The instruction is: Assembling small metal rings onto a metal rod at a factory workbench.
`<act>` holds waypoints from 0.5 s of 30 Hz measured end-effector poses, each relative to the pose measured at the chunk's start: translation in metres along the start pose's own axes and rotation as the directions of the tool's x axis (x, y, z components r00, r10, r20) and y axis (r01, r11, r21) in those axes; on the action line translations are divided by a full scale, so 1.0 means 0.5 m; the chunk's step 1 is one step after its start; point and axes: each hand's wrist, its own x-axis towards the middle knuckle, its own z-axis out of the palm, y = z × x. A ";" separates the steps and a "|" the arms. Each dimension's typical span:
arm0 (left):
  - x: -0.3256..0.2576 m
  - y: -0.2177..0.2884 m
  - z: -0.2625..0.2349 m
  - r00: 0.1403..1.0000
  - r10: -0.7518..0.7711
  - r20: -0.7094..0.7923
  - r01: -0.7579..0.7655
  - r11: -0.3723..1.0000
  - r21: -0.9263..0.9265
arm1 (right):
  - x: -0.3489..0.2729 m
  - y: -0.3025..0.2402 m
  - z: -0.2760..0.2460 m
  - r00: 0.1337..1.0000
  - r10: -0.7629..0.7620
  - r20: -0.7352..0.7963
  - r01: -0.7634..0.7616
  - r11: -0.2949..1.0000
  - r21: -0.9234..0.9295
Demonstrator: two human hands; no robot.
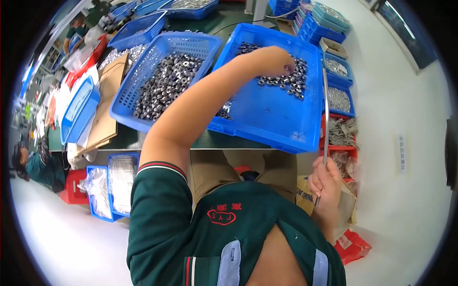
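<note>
My left arm stretches across to the blue tray (267,128), where my left hand (275,61) is curled closed over a spread of small shiny metal rings (296,85). A small dark, shiny piece shows at its fingertips and looks like one of these rings; most of the fingers are hidden behind the back of the hand. On the right, beside the tray's near corner, my right hand (326,183) is wrapped round a thin metal rod (326,114). The rod stands lengthwise along the tray's right side, its far end bare.
Left of the tray, a blue perforated basket (123,107) holds a heap of similar rings. Cardboard (107,112) and an upright blue basket (80,109) are farther left. Bins of metal parts (338,99) line the right wall. Another person (40,167) is at the far left.
</note>
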 end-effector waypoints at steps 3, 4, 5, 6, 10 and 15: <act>0.046 -0.031 0.074 0.994 -0.090 0.068 0.085 0.994 0.074 | 0.014 -0.021 -0.056 0.998 0.062 0.001 -0.061 0.992 -0.111; 0.056 -0.036 0.090 0.989 -0.107 0.100 0.096 0.989 0.109 | 0.011 -0.014 -0.063 0.998 0.058 -0.015 -0.059 0.995 -0.086; 0.065 -0.042 0.104 0.975 -0.161 0.154 0.148 0.985 0.095 | 0.010 -0.007 -0.067 0.997 0.073 -0.020 -0.074 0.994 -0.075; 0.066 -0.035 0.109 0.965 -0.202 0.167 0.184 0.976 0.120 | 0.012 -0.003 -0.071 0.996 0.088 -0.014 -0.089 0.994 -0.071; 0.083 -0.018 0.150 0.949 -0.247 0.195 0.191 0.944 0.270 | 0.022 0.009 -0.088 0.997 0.075 0.009 -0.074 0.997 -0.029; 0.086 -0.004 0.212 0.949 -0.267 0.169 0.172 0.884 0.434 | 0.033 0.014 -0.095 0.994 0.104 0.028 -0.103 0.994 -0.038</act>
